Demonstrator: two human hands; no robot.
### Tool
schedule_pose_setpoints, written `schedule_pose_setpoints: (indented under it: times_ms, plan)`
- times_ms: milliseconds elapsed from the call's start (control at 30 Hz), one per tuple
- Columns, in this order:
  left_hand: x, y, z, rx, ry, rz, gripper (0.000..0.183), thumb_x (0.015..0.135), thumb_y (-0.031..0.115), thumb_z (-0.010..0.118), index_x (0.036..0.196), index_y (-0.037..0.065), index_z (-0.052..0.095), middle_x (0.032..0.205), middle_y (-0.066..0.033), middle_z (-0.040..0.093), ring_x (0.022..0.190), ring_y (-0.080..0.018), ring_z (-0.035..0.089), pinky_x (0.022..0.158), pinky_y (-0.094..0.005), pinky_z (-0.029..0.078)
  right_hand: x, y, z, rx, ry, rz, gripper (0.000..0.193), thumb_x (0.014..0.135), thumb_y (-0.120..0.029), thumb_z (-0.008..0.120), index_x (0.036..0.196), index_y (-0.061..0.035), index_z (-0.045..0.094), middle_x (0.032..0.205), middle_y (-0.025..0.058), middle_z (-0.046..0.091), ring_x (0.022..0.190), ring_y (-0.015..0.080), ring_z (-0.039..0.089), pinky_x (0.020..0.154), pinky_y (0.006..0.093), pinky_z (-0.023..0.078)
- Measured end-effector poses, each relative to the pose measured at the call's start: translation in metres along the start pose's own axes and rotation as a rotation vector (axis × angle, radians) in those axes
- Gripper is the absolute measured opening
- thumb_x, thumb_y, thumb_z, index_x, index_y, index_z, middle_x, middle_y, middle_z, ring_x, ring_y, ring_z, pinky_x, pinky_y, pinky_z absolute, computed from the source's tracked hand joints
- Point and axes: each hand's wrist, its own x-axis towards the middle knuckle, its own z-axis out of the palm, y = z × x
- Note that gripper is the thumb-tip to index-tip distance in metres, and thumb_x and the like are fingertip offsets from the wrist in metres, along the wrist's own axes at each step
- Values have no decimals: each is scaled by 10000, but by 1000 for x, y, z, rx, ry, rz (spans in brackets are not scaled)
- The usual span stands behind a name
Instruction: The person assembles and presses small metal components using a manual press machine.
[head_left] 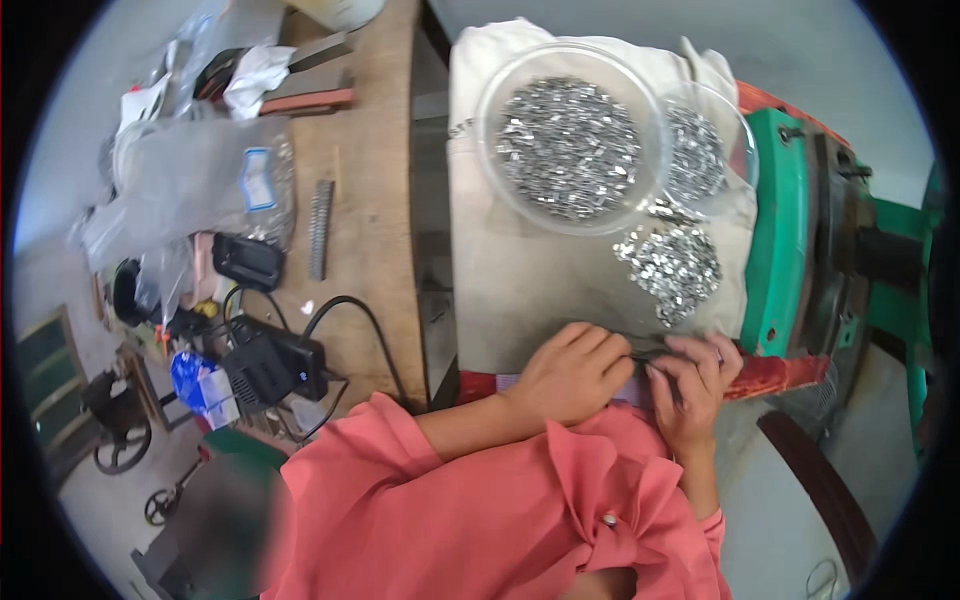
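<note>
Metal pieces (672,268), small and silvery, lie in a loose heap on the pale cloth (520,270) that covers the work surface, just beyond my two hands. I see my left hand (570,375) curled with its fingers bent inward at the near edge of the cloth, and my right hand (692,385) right beside it, fingertips pinched together; the two hands touch or nearly touch around a thin dark strip (652,347) lying along the cloth's edge, though I cannot tell exactly what each one grips. Farther up the cloth stands a large clear bowl (570,140) full of the same shiny pieces, and a smaller clear bowl (705,150) sits just to its right, partly behind it. To the right of the cloth rises a green machine frame (780,230). On my left runs a wooden bench (370,200) carrying plastic bags (200,180), a black adapter with its cable (275,365) and a short toothed metal bar (320,228). Pink sleeves (480,500) cover my forearms
</note>
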Motion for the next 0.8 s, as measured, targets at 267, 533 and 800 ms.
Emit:
schedule_pose_setpoints:
  times_ms: [267, 533, 800]
  plan:
    - [-1, -1, 6, 9, 40, -8, 134, 810, 170, 581, 889, 68, 615, 972, -49, 593, 909, -210, 581, 858, -342, 457, -9, -7, 8, -99, -49, -38, 131, 774, -52, 768, 879, -97, 705, 1114, 39, 683, 1238, 338, 457, 1051, 436, 333]
    - [-4, -1, 7, 18, 28, -18, 136, 809, 168, 583, 892, 65, 616, 972, -45, 590, 919, -205, 580, 867, -347, 459, -6, -7, 7, -172, -75, -97, 124, 779, -73, 776, 879, -104, 708, 1126, 7, 677, 1257, 312, 451, 1047, 449, 308]
    - [-1, 1, 7, 11, 23, -23, 147, 814, 168, 585, 912, 65, 624, 989, -42, 592, 927, -207, 585, 868, -350, 459, -4, -7, 2, -169, -75, -91, 139, 752, -105, 800, 868, -132, 728, 1101, -3, 682, 1234, 306, 475, 1040, 453, 310]
